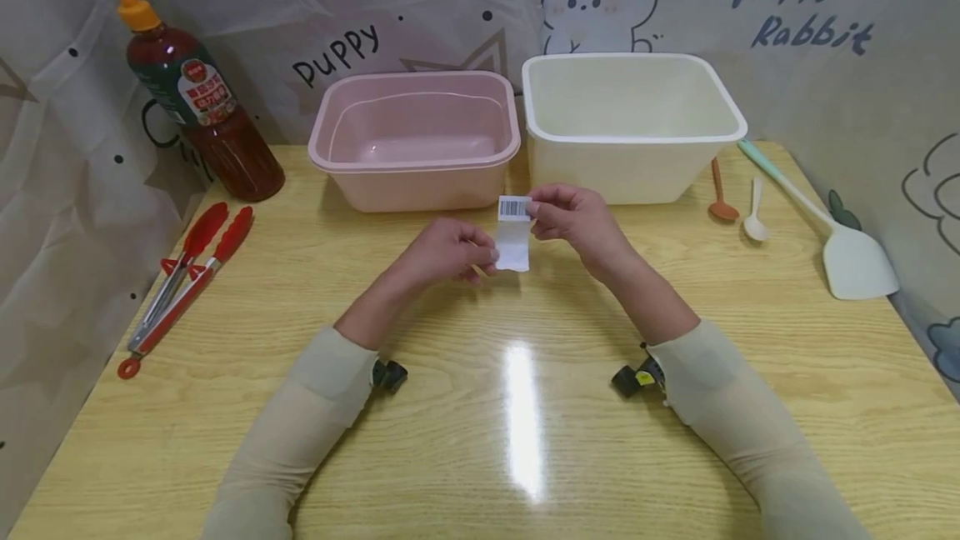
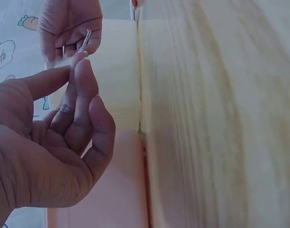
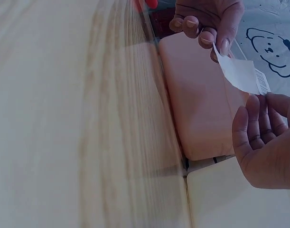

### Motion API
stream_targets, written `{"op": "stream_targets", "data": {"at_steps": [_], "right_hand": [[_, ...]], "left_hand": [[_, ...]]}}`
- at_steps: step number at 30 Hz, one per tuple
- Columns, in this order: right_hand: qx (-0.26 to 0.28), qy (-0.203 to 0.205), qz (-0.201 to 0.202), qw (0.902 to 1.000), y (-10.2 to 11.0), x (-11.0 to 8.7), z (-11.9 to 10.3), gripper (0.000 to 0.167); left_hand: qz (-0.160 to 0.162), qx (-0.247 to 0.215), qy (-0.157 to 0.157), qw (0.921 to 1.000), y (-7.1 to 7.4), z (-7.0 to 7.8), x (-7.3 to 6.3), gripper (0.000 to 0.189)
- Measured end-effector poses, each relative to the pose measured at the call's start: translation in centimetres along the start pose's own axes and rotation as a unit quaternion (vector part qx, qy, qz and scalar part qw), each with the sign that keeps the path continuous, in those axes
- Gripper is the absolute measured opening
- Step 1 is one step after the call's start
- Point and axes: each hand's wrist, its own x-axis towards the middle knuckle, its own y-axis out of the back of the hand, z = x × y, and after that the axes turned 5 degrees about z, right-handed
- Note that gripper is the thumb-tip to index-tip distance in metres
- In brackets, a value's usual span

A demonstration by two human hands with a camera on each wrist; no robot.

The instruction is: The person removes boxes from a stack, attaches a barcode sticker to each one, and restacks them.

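Between both hands, above the table in front of the bins, is a small white paper label with a barcode at its top end. My left hand pinches its lower left edge between thumb and forefinger. At the upper right, near the barcode, my right hand pinches it too. From the right wrist view the label looks curved and is stretched between the two sets of fingertips. In the left wrist view the left hand has its other fingers loosely bent, and the label appears almost edge-on.
Behind the hands stand a pink bin and a cream bin. A sauce bottle and red-handled tongs are on the left. A brown spoon, a white spoon and a white spatula lie right.
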Motion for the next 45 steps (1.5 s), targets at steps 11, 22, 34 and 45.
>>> {"op": "stream_targets", "data": {"at_steps": [11, 22, 34, 45], "right_hand": [[0.004, -0.004, -0.001, 1.0000, 0.2, 0.0, 0.0, 0.025], [0.008, -0.004, -0.002, 1.0000, 0.0, 0.2, -0.1, 0.023], [0.012, 0.002, -0.017, 0.9998, -1.3, 0.2, -0.3, 0.024], [-0.022, 0.028, -0.046, 0.9983, -4.9, 1.1, -1.5, 0.030]], "left_hand": [[-0.037, 0.027, 0.002, 0.9989, 0.0, -0.5, 0.3, 0.019], [0.003, 0.071, -0.011, 0.9974, 0.5, -0.6, 0.2, 0.023], [0.134, -0.043, -0.085, 0.9864, 1.4, 0.6, -0.3, 0.030], [0.192, -0.080, -0.082, 0.9746, 4.0, -0.2, -0.5, 0.019]]}}
